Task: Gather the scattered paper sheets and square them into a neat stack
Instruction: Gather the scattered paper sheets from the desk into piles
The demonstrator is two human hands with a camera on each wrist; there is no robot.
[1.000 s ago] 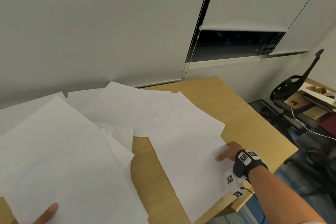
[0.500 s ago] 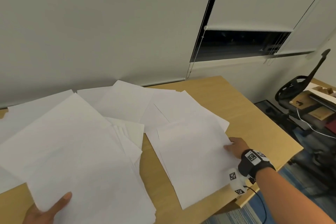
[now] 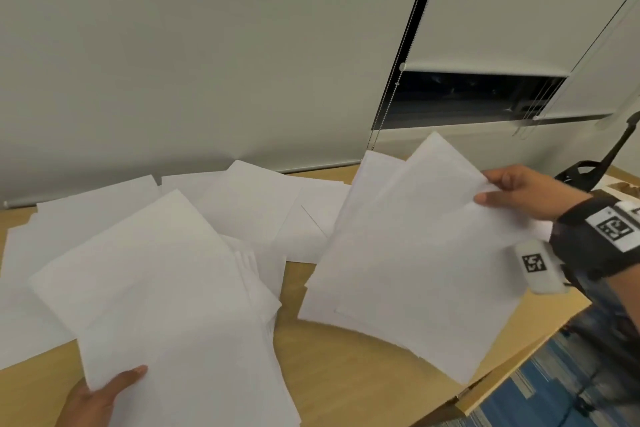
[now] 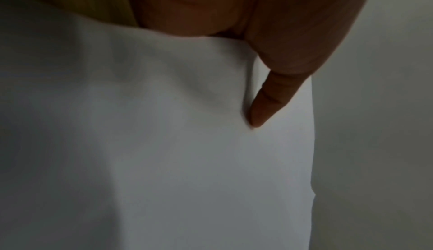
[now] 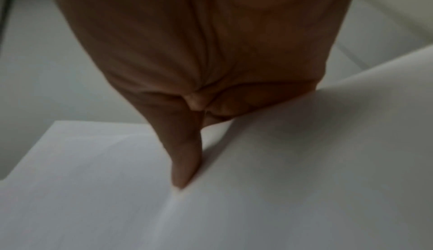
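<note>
The right hand (image 3: pixel 519 192), at about two o'clock in the head view, pinched the upper corner of a small bundle of sheets (image 3: pixel 412 263), thumb on top and fingers behind. That bundle was raised off the counter (image 3: pixel 349 371) and tilted, its lower corner hanging past the counter's right edge. The right wrist view showed the same pinch, the thumb (image 5: pixel 185 161) lying flat against the paper (image 5: pixel 281 180).

The left hand (image 3: pixel 93 399), at about seven o'clock, held the near edge of a larger pile (image 3: pixel 166 305), thumb pressed on the top sheet and the other fingers hidden beneath it. In the left wrist view one finger (image 4: pixel 269 102) dented the paper (image 4: pixel 164 142) there. The pile was fanned, with several sheet edges stepped out along its right side.

More loose sheets (image 3: pixel 249 204) lay overlapping toward eleven and twelve o'clock, reaching to the wall (image 3: pixel 173 45) at the far edge of the counter. The two held groups were apart, with bare wood between them.

At one o'clock hung a roller blind (image 3: pixel 502 0) with a bead chain (image 3: pixel 391 104), raised above a dark strip of window. A black office chair (image 3: pixel 595 166) stood at three o'clock, past the right wrist.
</note>
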